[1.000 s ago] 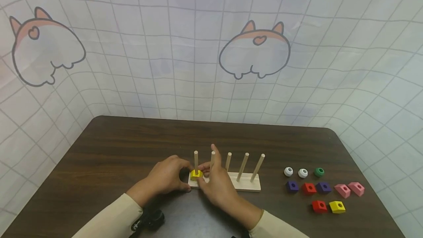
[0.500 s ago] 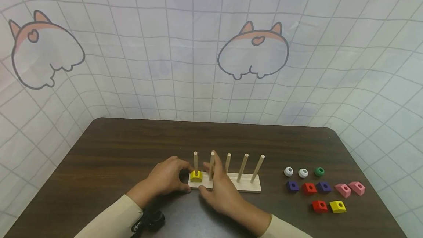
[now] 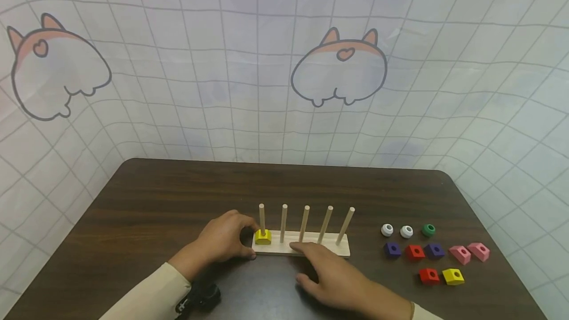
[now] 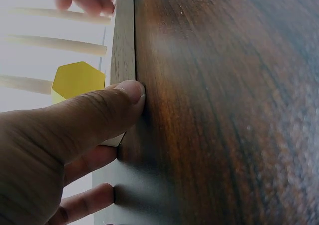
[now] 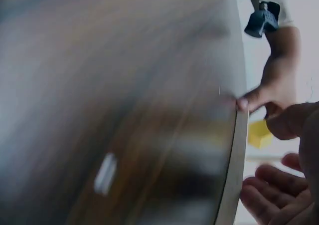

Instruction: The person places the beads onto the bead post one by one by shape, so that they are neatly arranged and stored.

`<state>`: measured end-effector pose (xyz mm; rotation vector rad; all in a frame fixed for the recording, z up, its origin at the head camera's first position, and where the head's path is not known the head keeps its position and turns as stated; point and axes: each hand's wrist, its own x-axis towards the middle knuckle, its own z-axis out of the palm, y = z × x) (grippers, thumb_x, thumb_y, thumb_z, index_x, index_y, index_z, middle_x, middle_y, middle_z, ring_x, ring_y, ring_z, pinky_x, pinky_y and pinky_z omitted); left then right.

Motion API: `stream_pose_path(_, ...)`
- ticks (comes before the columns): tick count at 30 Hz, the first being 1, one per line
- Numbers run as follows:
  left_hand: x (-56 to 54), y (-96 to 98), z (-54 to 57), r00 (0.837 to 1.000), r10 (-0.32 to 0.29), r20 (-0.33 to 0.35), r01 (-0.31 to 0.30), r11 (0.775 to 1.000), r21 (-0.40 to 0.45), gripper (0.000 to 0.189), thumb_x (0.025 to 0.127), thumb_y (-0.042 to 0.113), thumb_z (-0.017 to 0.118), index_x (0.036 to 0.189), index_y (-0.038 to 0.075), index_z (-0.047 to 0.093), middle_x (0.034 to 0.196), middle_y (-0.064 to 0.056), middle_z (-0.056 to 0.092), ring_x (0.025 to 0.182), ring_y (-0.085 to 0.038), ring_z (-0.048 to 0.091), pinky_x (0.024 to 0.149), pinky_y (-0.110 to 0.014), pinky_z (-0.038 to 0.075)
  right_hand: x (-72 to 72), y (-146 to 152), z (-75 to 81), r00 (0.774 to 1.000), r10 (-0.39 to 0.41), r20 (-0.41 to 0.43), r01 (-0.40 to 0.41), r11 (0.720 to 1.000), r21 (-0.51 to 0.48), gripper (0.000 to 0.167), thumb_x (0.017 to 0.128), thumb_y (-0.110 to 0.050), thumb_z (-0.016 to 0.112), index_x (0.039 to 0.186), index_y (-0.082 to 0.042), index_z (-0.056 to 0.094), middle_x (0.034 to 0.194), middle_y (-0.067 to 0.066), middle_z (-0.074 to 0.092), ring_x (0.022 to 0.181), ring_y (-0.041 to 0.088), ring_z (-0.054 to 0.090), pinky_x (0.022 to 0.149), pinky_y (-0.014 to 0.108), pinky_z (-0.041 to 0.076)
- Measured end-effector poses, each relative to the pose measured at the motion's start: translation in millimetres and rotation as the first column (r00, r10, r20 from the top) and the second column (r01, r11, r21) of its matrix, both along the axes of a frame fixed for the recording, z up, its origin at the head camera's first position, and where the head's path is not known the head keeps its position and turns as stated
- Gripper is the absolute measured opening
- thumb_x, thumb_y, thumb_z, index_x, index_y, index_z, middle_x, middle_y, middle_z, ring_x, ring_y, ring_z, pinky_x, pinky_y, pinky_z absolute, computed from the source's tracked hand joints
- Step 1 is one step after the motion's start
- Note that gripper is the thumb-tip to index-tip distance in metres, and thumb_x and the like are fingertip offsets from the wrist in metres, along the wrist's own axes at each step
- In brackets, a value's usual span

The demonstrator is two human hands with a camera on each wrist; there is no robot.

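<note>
A pale wooden peg board (image 3: 277, 248) with several upright pegs lies on the table. On its leftmost peg sits a yellow block (image 3: 263, 237), down against the base. My left hand (image 3: 224, 237) grips the left end of the board; in the left wrist view its thumb (image 4: 132, 93) presses the front edge, and the other fingers curl around the end. My right hand (image 3: 333, 276) holds nothing and hovers at the front of the board, right of the middle, fingers relaxed and thumb apart. The right wrist view shows its fingers (image 5: 274, 190) beside the board's edge.
Loose blocks lie to the right: two white beads (image 3: 387, 230), a green bead (image 3: 428, 230), two purple blocks (image 3: 392, 250), two red blocks (image 3: 415, 253), two pink blocks (image 3: 460, 255) and another yellow block (image 3: 453, 276). A patterned curtain (image 3: 249, 88) hangs behind the table (image 3: 186, 186).
My right hand has let go of the yellow block on the leftmost peg and drawn back to the right and toward me. The left hand has stayed on the board's end.
</note>
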<state>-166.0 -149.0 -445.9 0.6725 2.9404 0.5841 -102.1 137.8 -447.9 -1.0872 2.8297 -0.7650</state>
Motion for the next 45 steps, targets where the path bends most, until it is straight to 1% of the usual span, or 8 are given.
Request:
stream_pose_path(6, -0.2, 0.0, -0.9, 1.000, 0.008, 0.007, -0.008, 1.000, -0.003, 0.047, 0.063, 0.037, 0.098, 0.104, 0.029, 0.076, 0.105, 0.007, 0.067, 0.100, -0.018, 0.061, 0.075, -0.047, 0.054, 1.2, 38, 3.9, 0.996, 0.048, -0.075, -0.045, 0.998, 0.040, 0.046, 0.094, -0.021, 0.074, 0.136, -0.013, 0.059, 0.131, -0.001, 0.063, 0.123, 0.017, 0.059, 0.100, 0.042, 0.050)
stream_pose_path(12, -0.4, 0.8, -1.0, 1.000, 0.002, 0.011, -0.002, 1.000, 0.001, 0.047, 0.064, 0.037, 0.097, 0.105, 0.028, 0.076, 0.105, 0.006, 0.067, 0.100, -0.019, 0.061, 0.076, -0.048, 0.054, 2.8, 79, 3.9, 0.987, -0.021, -0.158, 0.031, 0.998, 0.063, 0.044, 0.091, -0.024, 0.079, 0.132, -0.018, 0.062, 0.124, -0.005, 0.065, 0.114, 0.015, 0.064, 0.089, 0.039, 0.055)
stream_pose_path(22, -0.2, 0.0, -0.8, 1.000, -0.014, 0.007, 0.014, 1.000, 0.004, 0.047, 0.065, 0.037, 0.097, 0.105, 0.026, 0.076, 0.106, 0.005, 0.068, 0.101, -0.019, 0.061, 0.077, -0.048, 0.054, 4.2, 149, 4.1, 0.919, -0.122, -0.376, 0.143, 0.989, 0.027, 0.053, 0.070, -0.013, 0.092, 0.118, -0.018, 0.070, 0.112, -0.011, 0.068, 0.101, 0.011, 0.066, 0.086, 0.024, 0.051)
stream_pose_path(27, -0.6, -0.4, -0.1, 1.000, -0.020, 0.007, 0.020, 1.000, 0.008, 0.047, 0.064, 0.037, 0.097, 0.105, 0.026, 0.076, 0.106, 0.006, 0.069, 0.100, -0.018, 0.061, 0.076, -0.048, 0.054, 9.2, 181, 6.7, 0.940, -0.173, -0.294, 0.173, 0.985, -0.027, 0.054, 0.069, -0.006, 0.092, 0.117, -0.016, 0.069, 0.108, -0.008, 0.067, 0.093, 0.007, 0.064, 0.077, 0.012, 0.049)
stream_pose_path(31, -1.0, -0.6, 0.0, 1.000, -0.022, 0.005, 0.022, 1.000, 0.013, 0.047, 0.064, 0.037, 0.097, 0.105, 0.026, 0.076, 0.105, 0.007, 0.069, 0.099, -0.018, 0.061, 0.075, -0.047, 0.054, 11.5, 204, 9.8, 0.953, -0.196, -0.233, 0.200, 0.980, -0.006, 0.050, 0.070, -0.006, 0.092, 0.115, -0.015, 0.071, 0.107, -0.010, 0.068, 0.095, 0.008, 0.065, 0.072, 0.015, 0.053)
stream_pose_path(35, -1.2, -0.8, -0.2, 1.000, -0.027, -0.003, 0.027, 0.999, 0.022, 0.047, 0.064, 0.036, 0.097, 0.105, 0.026, 0.076, 0.105, 0.007, 0.070, 0.099, -0.018, 0.062, 0.075, -0.047, 0.054, 9.5, 223, 7.4, 0.950, -0.165, -0.265, 0.195, 0.977, 0.091, 0.044, 0.069, -0.013, 0.094, 0.107, -0.015, 0.073, 0.100, -0.012, 0.070, 0.088, 0.005, 0.065, 0.071, 0.019, 0.052)
stream_pose_path(41, -0.5, -1.6, 0.3, 0.999, -0.038, -0.013, 0.038, 0.999, 0.028, 0.047, 0.063, 0.035, 0.097, 0.104, 0.026, 0.077, 0.103, 0.009, 0.071, 0.097, -0.016, 0.061, 0.074, -0.045, 0.054, 8.7, 242, -1.9, 0.959, -0.093, -0.267, 0.117, 0.990, 0.076, 0.042, 0.064, -0.013, 0.096, 0.100, -0.019, 0.074, 0.095, -0.019, 0.065, 0.080, -0.001, 0.053, 0.069, 0.013, 0.040)
stream_pose_path(45, -0.2, -2.4, 0.9, 0.999, -0.034, -0.011, 0.034, 0.999, 0.025, 0.046, 0.063, 0.035, 0.097, 0.104, 0.026, 0.077, 0.103, 0.010, 0.070, 0.098, -0.016, 0.061, 0.074, -0.045, 0.054, 11.8, 248, -4.6, 0.963, -0.118, -0.244, 0.143, 0.986, 0.086, 0.044, 0.063, -0.014, 0.097, 0.100, -0.019, 0.073, 0.094, -0.023, 0.056, 0.080, -0.001, 0.047, 0.064, 0.015, 0.041)
